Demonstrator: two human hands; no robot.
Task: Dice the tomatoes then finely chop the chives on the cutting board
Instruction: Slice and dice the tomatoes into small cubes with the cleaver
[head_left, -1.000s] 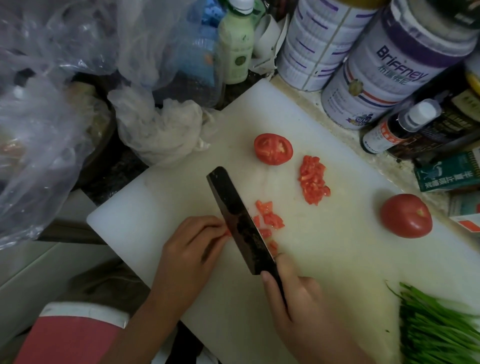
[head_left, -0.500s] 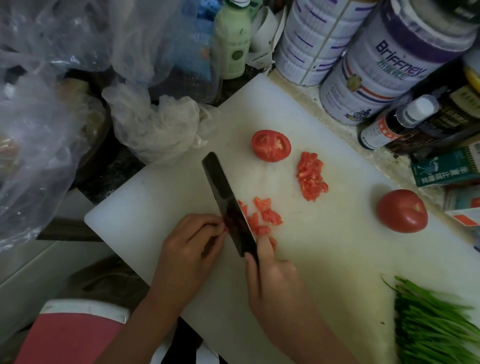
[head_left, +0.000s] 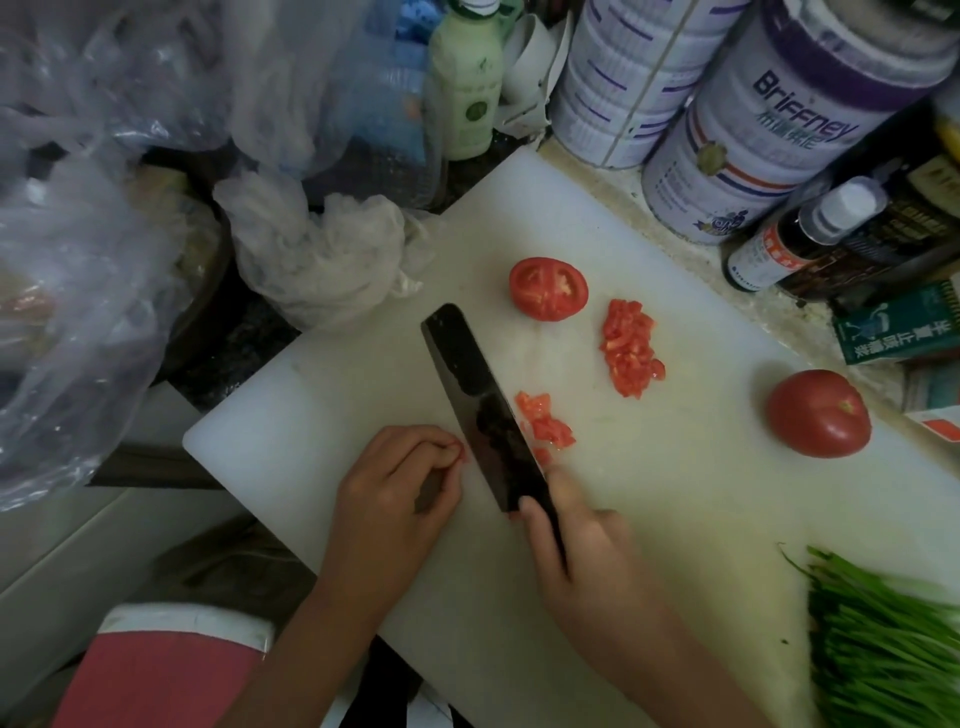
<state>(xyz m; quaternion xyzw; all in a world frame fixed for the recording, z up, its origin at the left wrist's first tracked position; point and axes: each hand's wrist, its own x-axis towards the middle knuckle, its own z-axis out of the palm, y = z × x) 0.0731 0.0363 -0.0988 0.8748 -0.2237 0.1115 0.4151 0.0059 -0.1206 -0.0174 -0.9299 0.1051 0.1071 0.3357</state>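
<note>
- The tomato dicing is under way, and by my reading well short of halfway through the whole task.
- The right hand (head_left: 587, 545) is wrapped around the handle of the dark knife (head_left: 478, 400). The blade stands edge-down on the white cutting board (head_left: 675, 519).
- The left hand (head_left: 389, 488) sits just left of the blade. Its fingers are curled under and the tips bunch on a tiny tomato scrap (head_left: 460, 454).
- A few fresh dice (head_left: 545, 423) lie touching the blade's right side. A larger diced pile (head_left: 631, 348) lies farther right.
- A half tomato (head_left: 548, 288) rests cut face up toward the far side. A whole tomato (head_left: 818, 413) sits uncut near the right edge.
- The chives (head_left: 883, 639) lie uncut at the near right corner.
- Next move, as I judge it: finish or drop the scrap, sweep the dice over to the pile, then bring the half tomato under the blade. That likely means turning it flat side down and keeping the fingertips tucked, since the pieces are wet and small.
- The big purple-banded tin (head_left: 779, 130) reads "Briffney", with Chinese characters beneath it.
- The green box (head_left: 898, 327) carries Chinese characters that I cannot make out with confidence.
- The label of the white-capped bottle (head_left: 795, 234) and the print on the far tin (head_left: 623, 78) are too small to read.
</note>
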